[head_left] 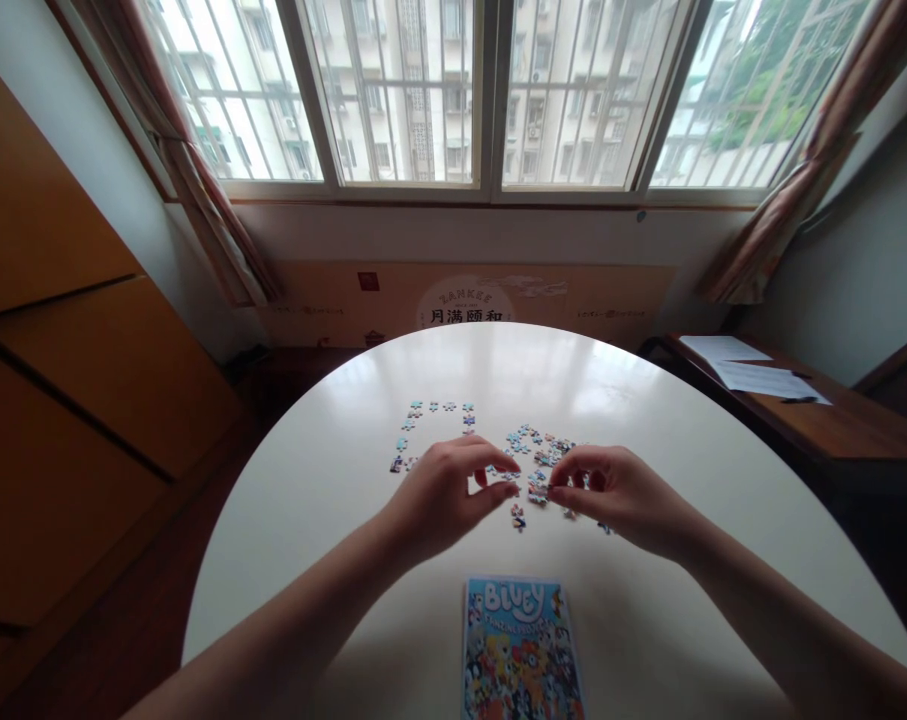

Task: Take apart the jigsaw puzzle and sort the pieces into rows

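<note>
Several small puzzle pieces (pixel 526 437) lie loosely on the round white table (pixel 288 560). To their left, other pieces (pixel 416 406) are laid out in a rough rectangular outline, partly hidden by my left hand (pixel 453 490). That hand hovers at the near left of the loose pieces, thumb and forefinger apart, holding nothing. My right hand (pixel 603 490) has thumb and fingertips closed at a puzzle piece (pixel 538 488) on the near side of the loose pieces. A single piece (pixel 518 517) lies between the hands, slightly nearer to me.
A colourful Bluey picture sheet or box (pixel 522 645) lies at the table's near edge. Behind the table stand a printed carton (pixel 310 290) and a barred window. Papers (pixel 772 380) and pens rest on a brown desk (pixel 865 420) at the right.
</note>
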`<state>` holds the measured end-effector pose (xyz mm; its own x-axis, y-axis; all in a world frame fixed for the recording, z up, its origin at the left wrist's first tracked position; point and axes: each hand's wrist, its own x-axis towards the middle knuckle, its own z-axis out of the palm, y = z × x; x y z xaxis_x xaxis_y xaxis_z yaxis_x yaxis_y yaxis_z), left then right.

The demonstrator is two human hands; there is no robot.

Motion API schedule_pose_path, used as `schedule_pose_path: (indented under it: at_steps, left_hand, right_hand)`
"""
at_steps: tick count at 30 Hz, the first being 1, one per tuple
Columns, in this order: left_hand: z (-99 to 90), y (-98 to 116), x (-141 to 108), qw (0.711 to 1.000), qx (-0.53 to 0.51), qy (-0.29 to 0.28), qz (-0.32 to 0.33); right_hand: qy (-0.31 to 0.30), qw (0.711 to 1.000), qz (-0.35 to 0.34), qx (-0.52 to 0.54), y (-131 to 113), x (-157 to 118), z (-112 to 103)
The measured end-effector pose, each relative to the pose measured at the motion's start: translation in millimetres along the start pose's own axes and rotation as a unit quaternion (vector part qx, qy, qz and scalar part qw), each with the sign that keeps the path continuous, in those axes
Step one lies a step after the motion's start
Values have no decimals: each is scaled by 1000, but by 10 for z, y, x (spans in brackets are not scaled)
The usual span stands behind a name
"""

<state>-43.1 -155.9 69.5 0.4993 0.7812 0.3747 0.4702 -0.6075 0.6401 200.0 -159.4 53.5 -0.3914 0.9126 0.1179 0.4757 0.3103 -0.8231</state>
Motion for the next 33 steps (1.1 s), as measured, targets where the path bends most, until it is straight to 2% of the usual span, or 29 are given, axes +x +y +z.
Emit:
schedule_pose_path:
  at_steps: [4, 11, 14, 16, 19, 21, 23, 26, 33]
  left_hand:
    - [128, 100, -25, 998, -46, -10, 29]
    - [132, 87, -31, 999, -14, -26, 41]
    - [73, 34, -18, 999, -15, -39, 31]
    - [-35, -69, 4, 1000, -8, -29, 6]
    - [-245, -310, 46, 997, 28, 11, -68]
    - [-345, -467, 64, 991, 57, 1, -123]
    - [-380, -575, 71, 984, 64, -41, -160]
    - [-350, -626, 68, 980, 68, -90, -166]
    - [-320, -614, 87, 975, 140, -81, -153]
  right_hand:
    - [12, 999, -43, 4, -75, -39, 132]
    - [21, 997, -65, 21, -101, -28, 236]
    - [36, 997, -73, 3, -76, -24, 248]
    - [61, 995, -73, -14, -44, -21, 203]
    - [114, 992, -51, -25, 32, -14, 55]
    - [144, 989, -35, -25, 101, -6, -66]
    - [167, 985, -28, -27, 182, 7, -180]
    - [192, 981, -22, -23, 310, 33, -314]
    - [230, 973, -1, -5, 465, 81, -492]
